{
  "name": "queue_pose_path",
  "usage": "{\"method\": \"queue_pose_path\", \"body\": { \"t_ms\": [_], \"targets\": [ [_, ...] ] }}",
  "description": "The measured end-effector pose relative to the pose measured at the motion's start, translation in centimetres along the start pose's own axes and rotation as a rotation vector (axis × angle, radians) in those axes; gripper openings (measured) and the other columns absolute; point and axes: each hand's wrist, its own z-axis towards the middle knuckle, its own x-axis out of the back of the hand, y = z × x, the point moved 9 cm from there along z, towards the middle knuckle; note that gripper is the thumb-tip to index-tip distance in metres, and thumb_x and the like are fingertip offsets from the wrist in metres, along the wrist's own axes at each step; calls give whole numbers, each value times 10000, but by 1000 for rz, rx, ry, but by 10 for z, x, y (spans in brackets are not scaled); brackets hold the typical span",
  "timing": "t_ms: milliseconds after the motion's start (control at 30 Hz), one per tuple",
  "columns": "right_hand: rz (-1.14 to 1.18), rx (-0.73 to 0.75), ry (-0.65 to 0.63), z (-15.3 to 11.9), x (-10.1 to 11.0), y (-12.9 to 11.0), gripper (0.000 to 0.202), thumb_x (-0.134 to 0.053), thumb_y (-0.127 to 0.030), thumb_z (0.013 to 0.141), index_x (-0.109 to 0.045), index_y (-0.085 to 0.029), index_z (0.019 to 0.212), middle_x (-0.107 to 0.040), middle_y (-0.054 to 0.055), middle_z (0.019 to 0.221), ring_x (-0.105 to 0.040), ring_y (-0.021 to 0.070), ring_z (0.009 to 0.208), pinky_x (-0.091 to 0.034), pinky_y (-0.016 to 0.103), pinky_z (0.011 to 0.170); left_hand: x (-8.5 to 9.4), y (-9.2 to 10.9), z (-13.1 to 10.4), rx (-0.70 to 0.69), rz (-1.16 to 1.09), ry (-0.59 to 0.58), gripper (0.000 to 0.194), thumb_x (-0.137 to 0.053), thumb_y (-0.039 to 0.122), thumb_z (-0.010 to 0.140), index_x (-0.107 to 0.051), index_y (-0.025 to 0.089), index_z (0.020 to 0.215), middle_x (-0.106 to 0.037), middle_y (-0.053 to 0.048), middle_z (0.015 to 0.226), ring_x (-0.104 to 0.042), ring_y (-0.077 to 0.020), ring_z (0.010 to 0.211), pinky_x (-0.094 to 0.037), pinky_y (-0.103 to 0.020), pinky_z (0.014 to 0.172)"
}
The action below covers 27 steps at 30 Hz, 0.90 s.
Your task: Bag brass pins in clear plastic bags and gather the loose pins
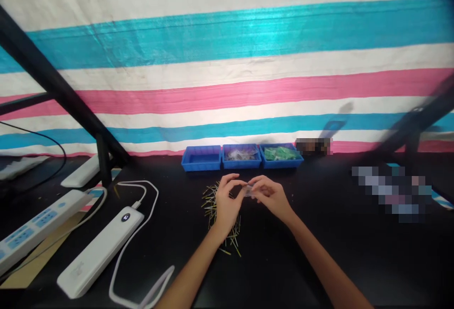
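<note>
Sitting pinched between left hand (227, 204) and right hand (272, 196): small clear piece (248, 191).

A black table (315, 247) bears thin sticks (210, 201), three blue bins (242, 163), a power bank (101, 253).

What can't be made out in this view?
All in head view:
Clear item: largely covered by left hand and right hand.
Sticks: some hidden behind left hand.
Power strip: one end cut off by left edge.
Green pieces: too small to identify.
</note>
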Motion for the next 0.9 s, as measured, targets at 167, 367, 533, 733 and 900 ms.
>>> {"method": "queue_pose_path", "body": {
  "t_ms": [167, 367, 533, 733, 900],
  "targets": [
    [111, -179, 104, 10, 5, 31, 326, -590, -413, 760, -577, -162, 967, -569, -13, 609, -492, 79, 401, -386, 198, 381, -5, -1, 2, 2, 10, -56, 116, -603, 256, 770, -666, 185, 702, -606, -51, 911, -577, -185, 893, -436, -338, 834],
    [157, -247, 156, 61, 2, 41, 432, -586, -501, 723, -563, -145, 967, -489, -52, 501, -386, 52, 351, -270, 169, 337, 13, 14, 8, -107, 87, -39, 156, -524, 222, 821, -659, 198, 895, -607, -62, 977, -563, -188, 969, -424, -349, 892],
    [153, -350, 157, 87, 11, 35, 594, -552, -464, 760, -341, -211, 1254, -591, 69, 944, -481, 62, 467, -279, 163, 341, 43, -2, 3, -141, 187, -90, 182, -471, 208, 846, -648, 203, 885, -627, -62, 964, -556, -206, 1025, -418, -374, 910],
    [-233, -27, 54, 38, 12, -1, 426, -539, -407, 781, -478, -219, 1159, -532, 66, 1041, -531, 109, 665, -451, 253, 584, 70, -25, -19, -180, 496, -315, 355, -472, 257, 847, -500, 232, 1199, -523, -64, 1244, -393, -227, 1231, -323, -413, 1010],
    [-492, 196, -378, -29, -61, -29, 549, -660, -451, 665, -516, -307, 1174, -370, 42, 1342, -327, 258, 1234, -248, 452, 1020, 57, -48, -33, -124, 716, -504, 548, -384, 348, 889, -179, 286, 1394, -220, -32, 1461, -95, -255, 1353, -207, -488, 1056]
  ]
}}
